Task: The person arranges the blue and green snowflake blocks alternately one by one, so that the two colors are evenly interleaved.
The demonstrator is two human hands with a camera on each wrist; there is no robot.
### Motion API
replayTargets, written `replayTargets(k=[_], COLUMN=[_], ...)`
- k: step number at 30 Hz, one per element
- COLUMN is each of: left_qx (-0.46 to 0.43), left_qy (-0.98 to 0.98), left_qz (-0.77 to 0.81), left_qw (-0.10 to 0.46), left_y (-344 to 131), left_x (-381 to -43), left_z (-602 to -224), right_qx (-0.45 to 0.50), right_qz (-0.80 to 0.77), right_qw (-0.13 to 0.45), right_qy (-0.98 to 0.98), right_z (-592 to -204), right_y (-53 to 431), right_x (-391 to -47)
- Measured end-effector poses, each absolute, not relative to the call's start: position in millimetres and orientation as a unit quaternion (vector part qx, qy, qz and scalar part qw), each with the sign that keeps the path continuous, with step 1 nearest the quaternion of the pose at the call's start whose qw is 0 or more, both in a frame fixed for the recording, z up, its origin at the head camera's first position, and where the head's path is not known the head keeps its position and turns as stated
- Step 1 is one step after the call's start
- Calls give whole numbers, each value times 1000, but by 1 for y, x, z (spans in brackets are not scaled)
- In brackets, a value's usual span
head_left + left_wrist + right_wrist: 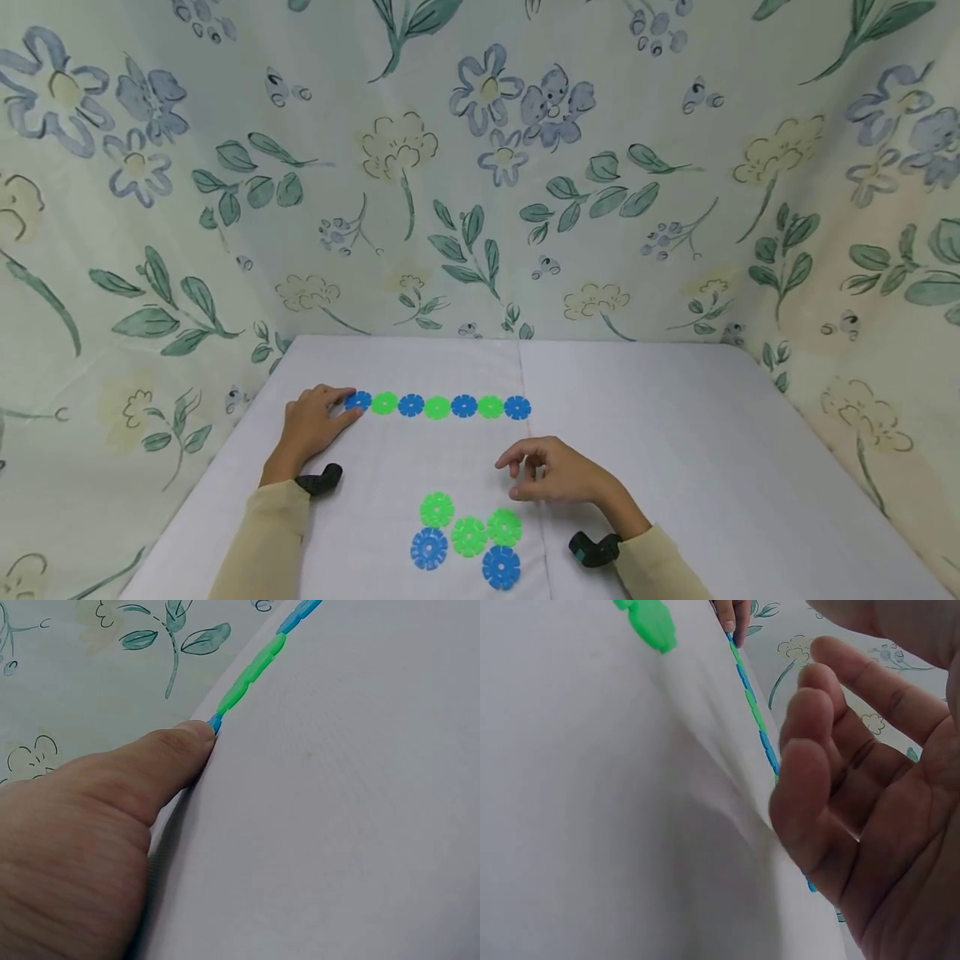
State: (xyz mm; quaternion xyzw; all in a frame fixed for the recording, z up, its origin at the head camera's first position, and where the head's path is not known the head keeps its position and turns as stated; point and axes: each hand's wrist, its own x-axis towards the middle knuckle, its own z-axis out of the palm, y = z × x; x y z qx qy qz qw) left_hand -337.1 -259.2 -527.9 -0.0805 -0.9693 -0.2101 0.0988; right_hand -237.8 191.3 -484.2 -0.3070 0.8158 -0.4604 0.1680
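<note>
Blue and green notched plastic discs form a straight row across the table in the head view, colours alternating. At the row's left end, my left hand (pixel 311 425) pinches the blue disc (pixel 360 401) between thumb and fingers. A green disc (pixel 385 403) sits right beside it, and another blue disc (pixel 517 407) closes the right end. In the left wrist view, the thumb (pixel 176 754) presses against the blue edge. Holding nothing, my right hand (pixel 562 473) hovers with loosely bent fingers between the row's right end and a loose cluster of discs.
Nearer me lie loose green discs (pixel 469 536) and blue discs (pixel 429 548), close together. A white cloth covers the table (pixel 637 400), with a seam running from back to front. Floral curtains (pixel 480 208) hang behind and at both sides.
</note>
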Motion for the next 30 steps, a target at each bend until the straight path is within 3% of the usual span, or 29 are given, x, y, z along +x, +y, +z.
replayTargets(k=[18,30], left_qx=[-81,-76], left_qy=[-969,-971], left_qz=[-209,-209], left_qw=[100,94], left_y=[-259,-260], left_x=[-338,-340], left_z=[-527,-529], right_qx=[-348,-364], right_qz=[-413,-377], right_qw=[233,213], right_qy=[809,824], right_z=[-498,-494], right_y=[188,185], right_x=[-238,-233])
